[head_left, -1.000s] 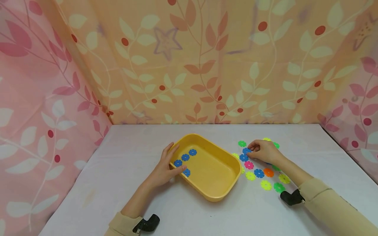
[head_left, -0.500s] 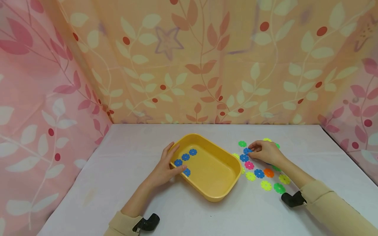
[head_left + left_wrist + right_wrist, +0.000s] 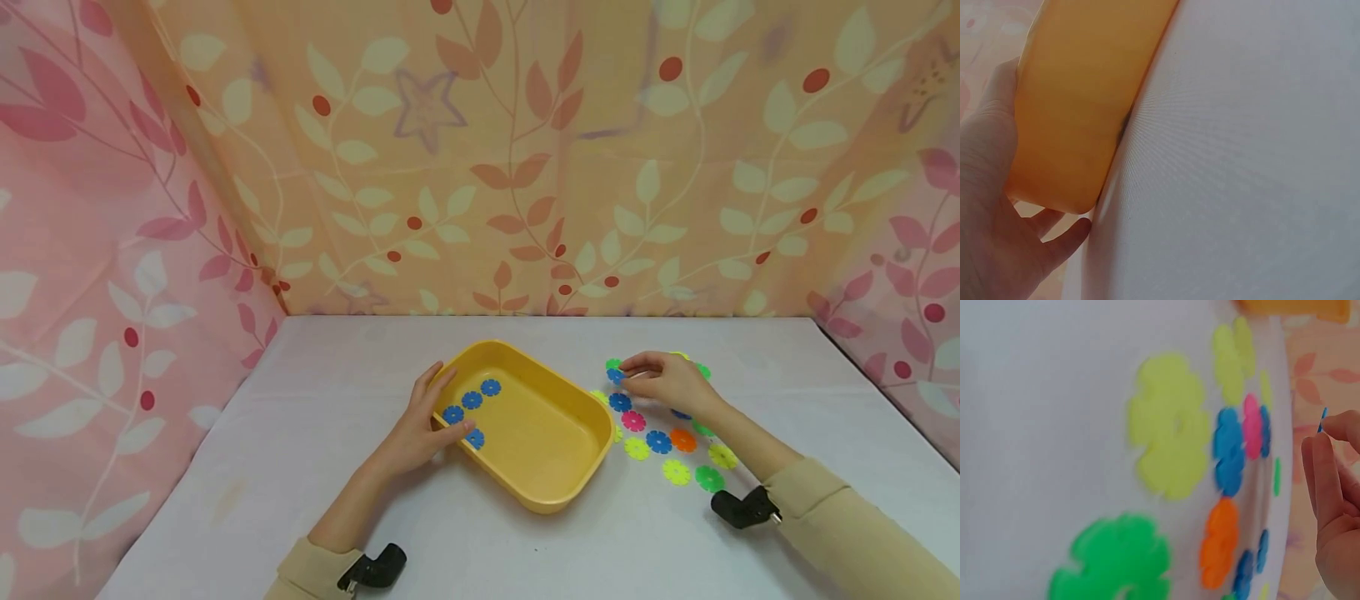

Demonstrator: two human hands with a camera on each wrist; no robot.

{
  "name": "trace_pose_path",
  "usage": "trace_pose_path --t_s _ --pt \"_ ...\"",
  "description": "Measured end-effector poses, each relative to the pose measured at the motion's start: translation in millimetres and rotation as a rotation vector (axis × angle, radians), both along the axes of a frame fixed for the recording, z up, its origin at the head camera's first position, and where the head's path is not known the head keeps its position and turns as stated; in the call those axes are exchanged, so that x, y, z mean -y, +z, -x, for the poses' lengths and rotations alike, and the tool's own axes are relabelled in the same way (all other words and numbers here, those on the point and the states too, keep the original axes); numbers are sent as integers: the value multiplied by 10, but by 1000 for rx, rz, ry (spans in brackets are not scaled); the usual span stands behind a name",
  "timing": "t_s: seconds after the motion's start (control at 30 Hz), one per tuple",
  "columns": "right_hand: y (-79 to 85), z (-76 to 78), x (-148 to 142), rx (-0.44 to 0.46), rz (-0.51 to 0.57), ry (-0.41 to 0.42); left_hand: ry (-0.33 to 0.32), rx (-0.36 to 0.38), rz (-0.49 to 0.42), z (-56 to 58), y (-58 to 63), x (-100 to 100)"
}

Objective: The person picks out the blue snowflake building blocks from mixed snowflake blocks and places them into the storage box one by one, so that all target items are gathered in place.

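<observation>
Flower-printed fabric [image 3: 450, 192] backs the white-covered bench [image 3: 637, 550]. Right of the yellow rectangular plastic tray [image 3: 551, 446], the right hand [image 3: 671, 385] pinches a blue notched disc [image 3: 615, 376], raised off the bench. At the tray's left corner, the left hand [image 3: 414, 432] grips the rim. Four flat blue discs [image 3: 472, 400] lie inside the tray; loose multicoloured discs [image 3: 659, 442] lie to its right.

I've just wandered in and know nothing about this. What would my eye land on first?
Probably the yellow tray, angled mid-table, with blue discs inside its left end, where the left hand holds it. Next, the bright flower-shaped discs scattered to its right, with the right hand above them pinching a blue disc. Behind the table, a leafy orange backdrop fills the upper view.
</observation>
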State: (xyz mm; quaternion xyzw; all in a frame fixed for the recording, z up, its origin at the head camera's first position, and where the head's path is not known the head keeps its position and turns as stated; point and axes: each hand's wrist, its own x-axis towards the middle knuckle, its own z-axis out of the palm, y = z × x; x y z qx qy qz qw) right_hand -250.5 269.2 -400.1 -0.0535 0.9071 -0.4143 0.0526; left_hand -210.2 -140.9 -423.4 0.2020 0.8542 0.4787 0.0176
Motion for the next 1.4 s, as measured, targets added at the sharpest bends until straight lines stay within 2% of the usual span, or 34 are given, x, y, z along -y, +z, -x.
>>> trace_pose_path --t_s 0.13,0.3,0.63,0.83,0.93,1.1,1.27,1.4 --pt "127 13 158 10 70 36 2 -2 -6 -2 5 6" --pt "302 27 425 41 184 135 0 -3 2 7 -7 22" --pt "475 46 993 43 201 317 -3 2 6 18 -13 3" --pt "420 49 1269 81 264 403 -3 6 10 23 0 -14" --pt "364 53 1385 88 258 450 -4 5 13 27 -3 -21" --pt "266 51 1522 61 167 484 -4 -2 8 23 -10 -16" --pt "153 54 1601 64 91 448 -2 -6 3 13 -14 -7" --pt "67 66 1638 29 40 456 3 -9 4 12 -23 3"
